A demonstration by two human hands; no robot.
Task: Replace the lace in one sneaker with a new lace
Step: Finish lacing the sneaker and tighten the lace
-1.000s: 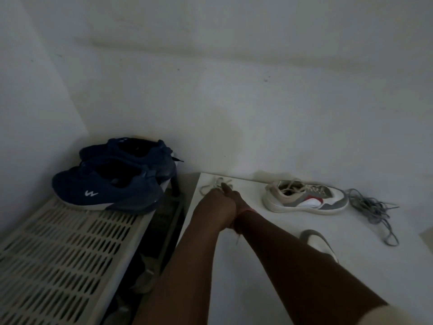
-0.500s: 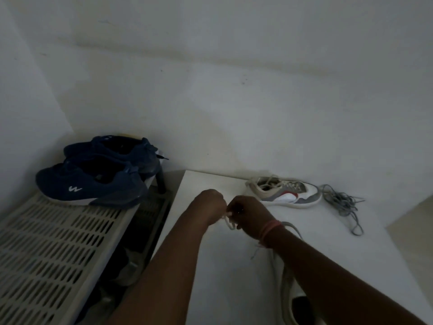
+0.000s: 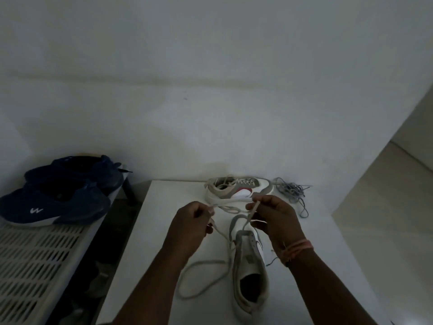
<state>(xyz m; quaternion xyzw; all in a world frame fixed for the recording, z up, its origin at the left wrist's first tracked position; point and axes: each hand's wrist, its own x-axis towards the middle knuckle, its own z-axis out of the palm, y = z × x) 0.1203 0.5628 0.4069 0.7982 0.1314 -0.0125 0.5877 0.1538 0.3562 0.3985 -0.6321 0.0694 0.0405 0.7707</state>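
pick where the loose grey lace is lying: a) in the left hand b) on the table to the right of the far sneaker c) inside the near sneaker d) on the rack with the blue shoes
b: the grey lace lies in a tangle on the table, just right of the far sneaker by the wall, and neither hand touches it.

White table [image 3: 164,266] carries 2 sneakers: near sneaker [image 3: 250,275] w/ toe pointing away, far sneaker [image 3: 239,190] sideways at the back edge, w/ a grey lace bundle [image 3: 291,192] just beside its toe. A loose pale lace [image 3: 203,277] loops on the tabletop left of the near one. Slatted rack [image 3: 35,261] to the left holds a pair of navy sneakers [image 3: 58,198].
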